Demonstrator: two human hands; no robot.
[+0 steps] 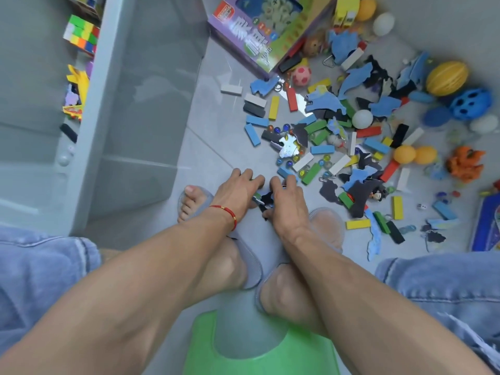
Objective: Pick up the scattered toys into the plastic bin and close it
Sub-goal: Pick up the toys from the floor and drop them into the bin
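Observation:
Scattered toys cover the floor ahead and to the right: coloured wooden blocks, blue and black foam puzzle pieces, marbles and balls. The clear plastic bin stands on the left, with a colour cube and other toys inside. My left hand and my right hand are side by side on the floor in front of my feet. Their curled fingers gather small pieces between them, among them a black foam piece and a green block.
A purple toy box lies at the top. A yellow ball, a blue holed ball and an orange toy sit at the right. My slippered feet and a green stool are below me.

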